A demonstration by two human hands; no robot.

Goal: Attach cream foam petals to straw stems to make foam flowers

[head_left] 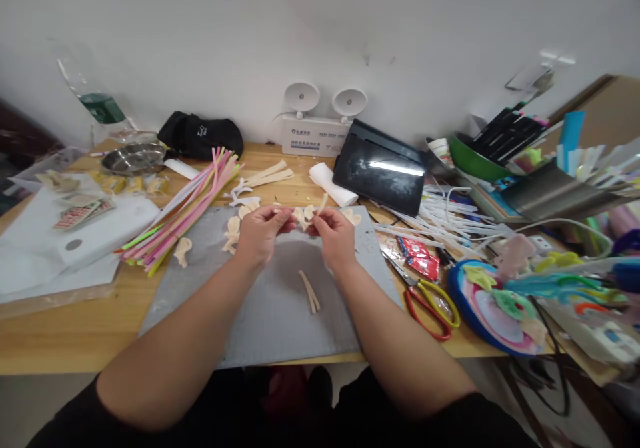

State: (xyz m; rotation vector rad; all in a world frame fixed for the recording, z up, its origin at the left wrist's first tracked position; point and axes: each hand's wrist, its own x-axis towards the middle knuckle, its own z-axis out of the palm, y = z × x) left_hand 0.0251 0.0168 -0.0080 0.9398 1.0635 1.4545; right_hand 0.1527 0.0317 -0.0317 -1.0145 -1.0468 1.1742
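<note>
Above the grey work mat (285,328), my left hand (259,235) and my right hand (336,236) pinch a cream pipe-cleaner piece (303,217) between them. It has rounded, petal-like loops, and a short straight end (323,203) sticks up by my right fingers. My fingertips hide part of it. Several similar cream looped pieces (233,227) lie beside and behind my left hand. Another cream looped piece (183,251) rests at the mat's left edge. Nearer to me, a few short cream pipe-cleaner lengths (310,293) lie on the mat.
On the left is a bundle of coloured pipe cleaners (185,211). Scissors (423,295) with red and yellow handles lie right of the mat, beside a round blue-rimmed plate (453,281). A black tablet-like device (383,171) and white pipe cleaners (440,215) are behind.
</note>
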